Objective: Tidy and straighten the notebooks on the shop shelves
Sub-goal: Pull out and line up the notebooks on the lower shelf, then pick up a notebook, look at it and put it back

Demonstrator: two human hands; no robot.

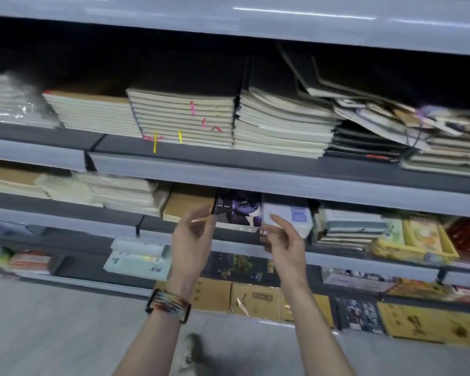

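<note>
Head view: a glossy, dark-covered notebook stack (238,210) is lying flat on the middle shelf (364,264), sitting tight between a matte kraft-brown stack (187,204) on its left and a pale stack (288,215) on its right. The left hand (193,234) and right hand (282,240) are flanking its near corners, fingers loosely spread and gripping nothing.

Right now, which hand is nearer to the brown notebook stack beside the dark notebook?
Left. The left hand has its fingertips in front of the brown notebook stack; the right hand is off to its right, beyond the dark notebook.
</note>
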